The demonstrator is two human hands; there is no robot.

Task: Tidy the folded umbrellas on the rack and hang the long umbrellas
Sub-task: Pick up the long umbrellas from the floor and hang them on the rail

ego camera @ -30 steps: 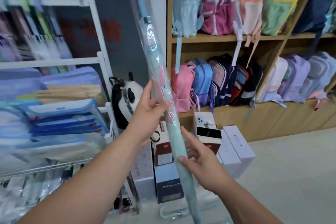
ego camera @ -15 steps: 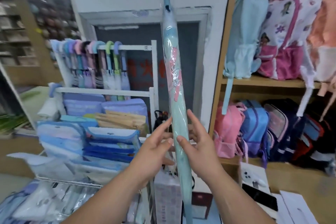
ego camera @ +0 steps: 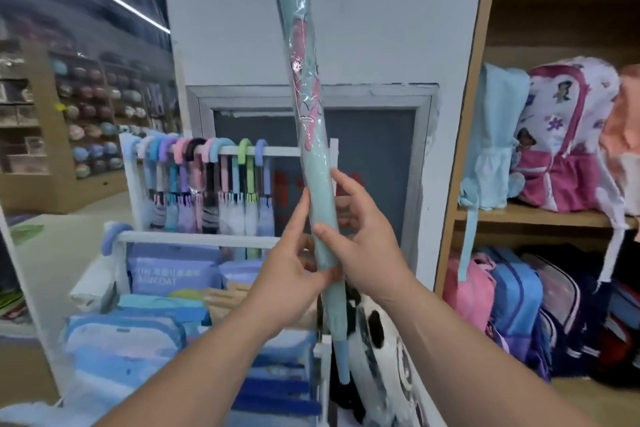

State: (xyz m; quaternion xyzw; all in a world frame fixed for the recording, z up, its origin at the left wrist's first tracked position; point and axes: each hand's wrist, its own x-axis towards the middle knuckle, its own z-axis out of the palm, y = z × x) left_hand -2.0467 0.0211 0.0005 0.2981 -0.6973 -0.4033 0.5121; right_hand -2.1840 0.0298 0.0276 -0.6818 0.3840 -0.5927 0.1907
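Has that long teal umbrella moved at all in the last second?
Yes. The long umbrella has come up and leftward toward the white rack. It stood clear to the right of the rack's right post, and now it overlaps that post.

White wall, grey framed panel, wooden shelf unit right, stocked with backpacks.

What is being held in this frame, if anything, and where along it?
The left hand and right hand both grip the plastic-wrapped long umbrella around the lower part of its folded canopy, above the bare shaft. It stands nearly upright.
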